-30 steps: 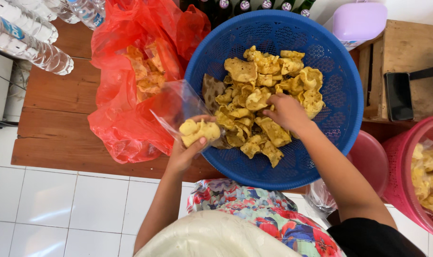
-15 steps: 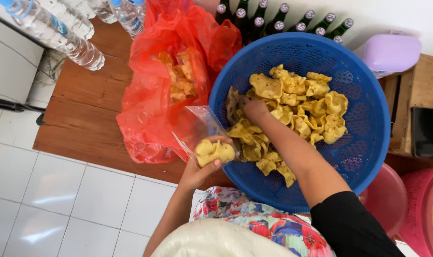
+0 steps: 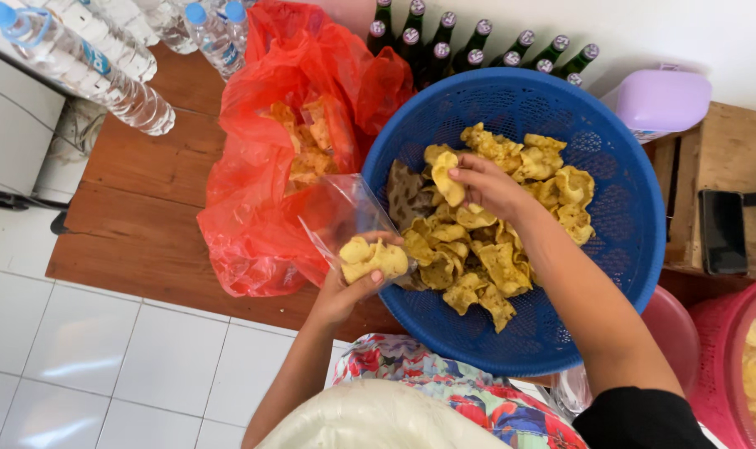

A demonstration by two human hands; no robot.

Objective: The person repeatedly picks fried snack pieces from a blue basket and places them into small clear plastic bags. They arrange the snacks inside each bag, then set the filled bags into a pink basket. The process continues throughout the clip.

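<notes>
1. The right hand [image 3: 487, 185] has come up off the heap since a moment ago: half a second back its fingers were down among the crackers, and now they pinch one curled yellow cracker [image 3: 449, 176], lifted just clear of the pile inside the blue basket [image 3: 619, 274].
2. The left hand [image 3: 350, 287] has barely moved. It stays at the basket's near-left rim, clenched around the bottom of a small clear plastic bag [image 3: 353, 218], the bag's mouth standing open above the fingers.
3. To my eye that means one more piece is on its way across to the bag; the filling looks only begun, since the bag's upper part is see-through and slack.
4. The clear bag holds a small clump of yellow crackers [image 3: 373, 258] sitting low, right above the gripping fingers.
5. The blue basket, a round perforated plastic one, holds the main heap of fried yellow crackers [image 3: 511, 249], spread over its middle and left side; its right wall and near wall are bare.
6. Left of the basket and touching it, a red plastic bag [image 3: 261, 224] lies open and crumpled on the wooden board, with more crackers showing through its upper part.
7. Right of the basket, at the frame's edge, a pink basket [image 3: 727, 366] holds a few more pale crackers.
8. Behind the basket stands a row of green bottles [image 3: 477, 46]; far left of it lie clear water bottles [image 3: 103, 71].
</notes>
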